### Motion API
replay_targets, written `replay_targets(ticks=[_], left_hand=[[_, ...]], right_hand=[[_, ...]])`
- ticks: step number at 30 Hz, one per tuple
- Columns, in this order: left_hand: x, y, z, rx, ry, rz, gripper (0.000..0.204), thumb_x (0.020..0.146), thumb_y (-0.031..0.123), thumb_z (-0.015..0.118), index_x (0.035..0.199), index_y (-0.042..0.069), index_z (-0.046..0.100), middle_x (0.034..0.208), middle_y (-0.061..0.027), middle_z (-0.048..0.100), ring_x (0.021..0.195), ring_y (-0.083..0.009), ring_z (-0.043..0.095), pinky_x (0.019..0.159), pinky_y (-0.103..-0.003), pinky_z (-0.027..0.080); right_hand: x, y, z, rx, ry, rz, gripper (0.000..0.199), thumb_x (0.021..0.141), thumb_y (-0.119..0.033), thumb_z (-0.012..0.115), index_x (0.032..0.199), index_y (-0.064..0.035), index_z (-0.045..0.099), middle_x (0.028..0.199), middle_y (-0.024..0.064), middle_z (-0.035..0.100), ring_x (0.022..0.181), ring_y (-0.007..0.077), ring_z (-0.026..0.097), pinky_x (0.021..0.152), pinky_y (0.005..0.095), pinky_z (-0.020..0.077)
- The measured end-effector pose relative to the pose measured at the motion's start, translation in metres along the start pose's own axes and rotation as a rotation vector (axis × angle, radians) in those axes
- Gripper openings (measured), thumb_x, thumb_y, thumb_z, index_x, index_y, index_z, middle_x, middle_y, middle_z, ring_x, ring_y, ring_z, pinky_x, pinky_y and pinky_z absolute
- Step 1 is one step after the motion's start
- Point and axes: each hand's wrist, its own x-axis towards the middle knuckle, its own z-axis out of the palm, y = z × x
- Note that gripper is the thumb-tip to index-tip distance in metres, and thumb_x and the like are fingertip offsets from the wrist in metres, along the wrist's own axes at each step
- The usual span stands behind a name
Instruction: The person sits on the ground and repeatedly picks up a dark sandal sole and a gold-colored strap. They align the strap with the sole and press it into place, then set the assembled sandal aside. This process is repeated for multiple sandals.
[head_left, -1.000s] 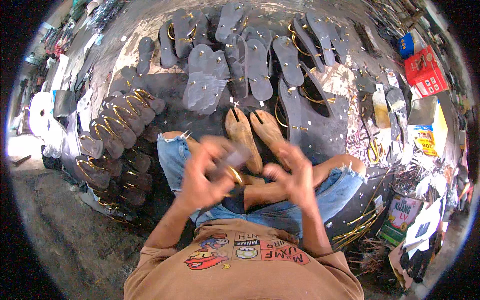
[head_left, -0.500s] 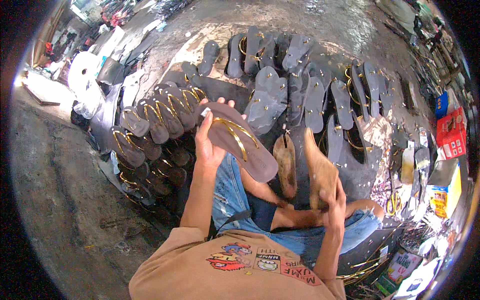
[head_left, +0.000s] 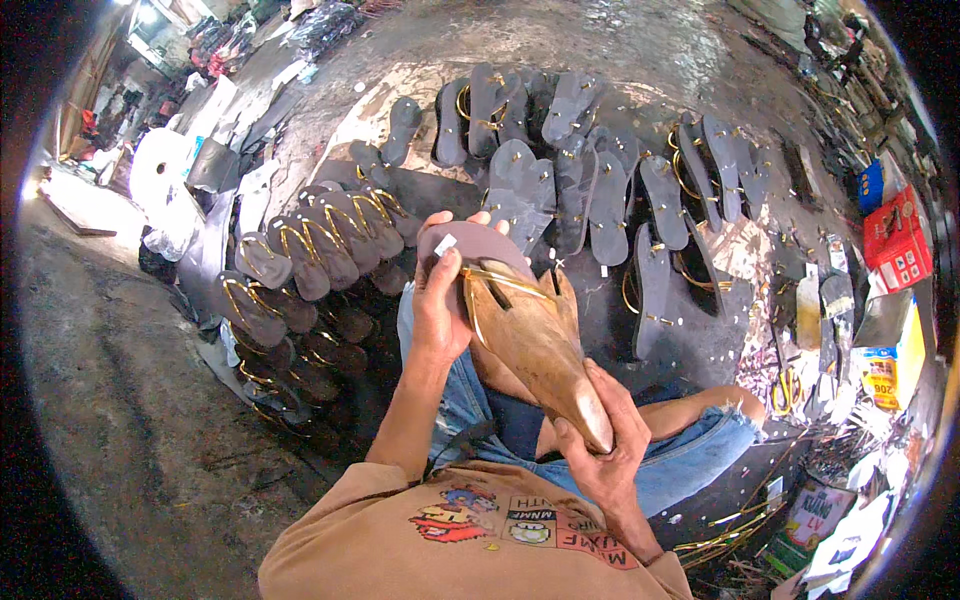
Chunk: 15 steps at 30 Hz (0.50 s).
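My left hand (head_left: 442,305) is closed around the toe end of a brown flip-flop (head_left: 490,242), its thumb beside a small white sticker. Gold straps cross over a wooden foot-shaped last (head_left: 535,345), which lies along the top of the sole with its slotted front under them. The heel end of that last is gripped by my right hand (head_left: 612,430), fingers wrapped over its far side. Much of the sole is hidden beneath the wood. Behind it, partly covered, a second wooden last (head_left: 566,298) shows its slotted tip.
Rows of gold-strapped flip-flops (head_left: 325,235) lie to the left. Several dark soles (head_left: 607,205) are spread ahead, many with strap ends poking through. At the right are a red box (head_left: 897,235), a yellow-and-white carton (head_left: 895,360) and scissors (head_left: 788,390). Loose gold straps (head_left: 725,540) lie at lower right.
My right hand has brought the wooden last leftward onto the flip-flop, its front now under the straps. My left hand has tilted the flip-flop and moved slightly nearer to me.
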Motion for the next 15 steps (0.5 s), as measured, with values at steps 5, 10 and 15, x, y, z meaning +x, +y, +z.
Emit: replay_targets(ticks=[5, 10, 15], left_hand=[[0.007, -0.005, -0.010, -0.102, 0.015, -0.166, 0.037, 0.110, 0.042, 0.052, 0.141, 0.025, 0.048, 0.145, -0.0128, 0.057, 0.142, -0.0389, 0.051, 0.110, -0.074, 0.045], [-0.007, -0.029, 0.014, -0.101, 0.009, -0.246, 0.037, 0.106, 0.030, 0.060, 0.139, 0.021, 0.048, 0.136, -0.0190, 0.059, 0.136, -0.0439, 0.055, 0.109, -0.068, 0.050], [-0.007, -0.037, 0.000, -0.016, 0.080, -0.282, 0.045, 0.099, 0.014, 0.064, 0.141, 0.018, 0.047, 0.132, -0.0188, 0.060, 0.133, -0.0429, 0.058, 0.105, -0.064, 0.054]], right_hand=[[0.000, 0.006, -0.005, -0.103, -0.026, -0.215, 0.056, 0.077, -0.008, 0.082, 0.129, 0.0044, 0.068, 0.135, 0.0295, 0.066, 0.124, 0.0433, 0.067, 0.106, 0.0504, 0.0520], [-0.003, 0.014, 0.019, -0.049, 0.110, -0.123, 0.055, 0.084, -0.011, 0.079, 0.136, 0.0037, 0.065, 0.140, 0.0294, 0.064, 0.133, 0.0456, 0.060, 0.115, 0.0521, 0.0440], [0.004, 0.043, 0.022, 0.119, 0.032, 0.011, 0.057, 0.089, -0.010, 0.077, 0.142, 0.0037, 0.061, 0.145, 0.0259, 0.062, 0.135, 0.0420, 0.059, 0.118, 0.0511, 0.0412]])
